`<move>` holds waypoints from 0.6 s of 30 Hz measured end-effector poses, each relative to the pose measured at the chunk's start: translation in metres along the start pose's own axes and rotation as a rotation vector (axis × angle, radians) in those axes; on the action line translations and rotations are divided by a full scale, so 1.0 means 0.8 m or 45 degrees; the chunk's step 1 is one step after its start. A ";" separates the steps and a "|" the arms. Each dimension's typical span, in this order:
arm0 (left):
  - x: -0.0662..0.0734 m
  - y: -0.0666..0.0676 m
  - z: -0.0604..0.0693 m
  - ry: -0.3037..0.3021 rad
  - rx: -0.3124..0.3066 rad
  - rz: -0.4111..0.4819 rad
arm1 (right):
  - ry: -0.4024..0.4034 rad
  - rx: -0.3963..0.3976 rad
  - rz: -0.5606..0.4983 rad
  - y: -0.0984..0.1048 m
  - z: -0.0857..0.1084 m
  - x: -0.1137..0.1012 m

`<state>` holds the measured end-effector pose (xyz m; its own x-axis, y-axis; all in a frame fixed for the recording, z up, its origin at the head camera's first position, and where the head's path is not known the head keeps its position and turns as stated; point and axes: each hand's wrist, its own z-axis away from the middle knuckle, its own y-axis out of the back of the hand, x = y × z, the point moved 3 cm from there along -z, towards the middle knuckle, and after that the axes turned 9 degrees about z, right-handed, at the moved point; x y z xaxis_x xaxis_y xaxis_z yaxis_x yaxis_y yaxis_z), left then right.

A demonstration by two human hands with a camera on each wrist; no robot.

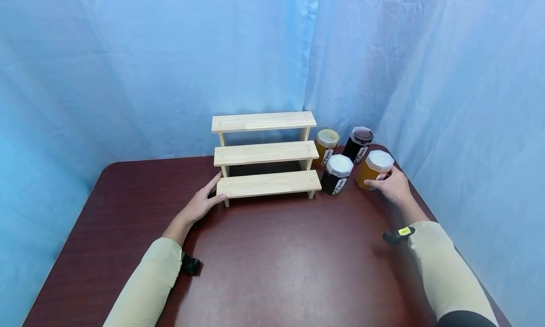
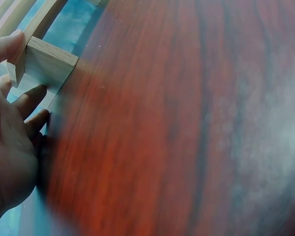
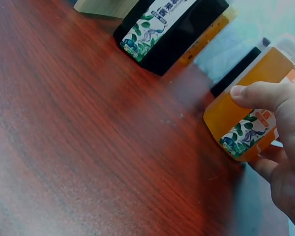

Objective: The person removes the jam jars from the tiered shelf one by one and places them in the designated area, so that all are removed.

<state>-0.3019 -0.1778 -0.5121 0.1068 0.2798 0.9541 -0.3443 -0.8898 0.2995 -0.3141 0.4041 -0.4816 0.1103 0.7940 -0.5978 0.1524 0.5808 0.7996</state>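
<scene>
A pale wooden three-step display stand (image 1: pixel 268 184) stands near the table's back edge. My left hand (image 1: pixel 202 204) holds the left end of its lowest step, thumb at the front edge and fingers at the side; the left wrist view shows this hand (image 2: pixel 12 142) around the board's end (image 2: pixel 51 51). At the right, my right hand (image 1: pixel 395 187) grips an amber jar (image 1: pixel 369 175) with a white lid. In the right wrist view, the thumb lies across the labelled amber jar (image 3: pixel 258 73); some fingers are hidden behind it. The jar looks slightly tilted.
A dark jar with a white lid (image 1: pixel 334 181) stands by the stand's right end. Behind it are another amber jar (image 1: pixel 327 145) and a dark-lidded jar (image 1: pixel 358 145). Blue curtains (image 1: pixel 170 71) hang behind and beside the dark red table (image 1: pixel 298 260).
</scene>
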 end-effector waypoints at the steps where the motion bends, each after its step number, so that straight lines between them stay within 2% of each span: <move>1: 0.000 0.000 0.000 0.004 0.005 0.006 | 0.003 0.001 -0.003 0.000 0.000 0.001; 10: -0.005 0.001 0.001 0.007 -0.011 0.027 | 0.017 -0.030 -0.030 -0.008 0.002 0.003; 12: 0.009 0.001 0.006 0.014 -0.027 0.029 | 0.016 -0.031 -0.028 -0.009 0.002 0.005; 17: 0.012 -0.003 0.005 0.030 -0.023 0.043 | 0.010 -0.017 -0.028 -0.008 -0.005 0.008; 18: 0.005 -0.004 0.002 0.027 -0.020 0.045 | 0.003 -0.017 -0.028 -0.008 -0.006 0.008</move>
<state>-0.2991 -0.1745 -0.5089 0.0746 0.2564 0.9637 -0.3621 -0.8934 0.2658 -0.3187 0.4066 -0.4904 0.1049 0.7815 -0.6150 0.1413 0.6004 0.7871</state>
